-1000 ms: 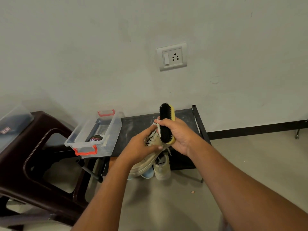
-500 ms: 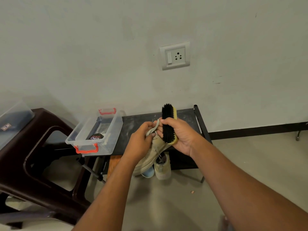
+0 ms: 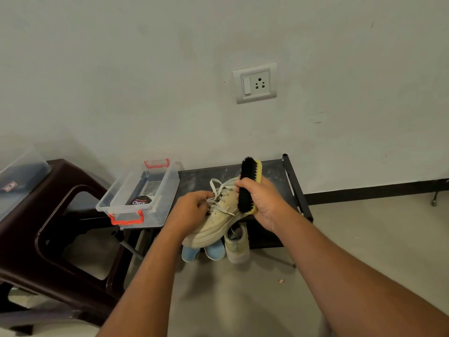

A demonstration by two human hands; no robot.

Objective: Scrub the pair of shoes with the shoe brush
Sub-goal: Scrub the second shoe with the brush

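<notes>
A beige lace-up shoe [image 3: 216, 223] hangs in the air in front of me, toe pointing down-left. My left hand [image 3: 190, 209] pinches its laces near the tongue. My right hand [image 3: 261, 203] grips a shoe brush [image 3: 247, 184] with a yellow back and black bristles, and also seems to hold the shoe's heel end. The bristles face left, against the shoe's upper. The second beige shoe [image 3: 237, 244] stands on the floor below, toe toward me.
A low black rack [image 3: 295, 188] stands against the wall. On its left end sits a clear box with orange handles [image 3: 136, 203] holding a polish tin [image 3: 139, 200]. A dark brown plastic stool [image 3: 48, 229] lies at left. Blue footwear [image 3: 202, 252] sits beside the floor shoe.
The shoe's laces have come loose and stick up above my left hand. My left hand has shifted a little left along the laces. The brush stays in my right hand.
</notes>
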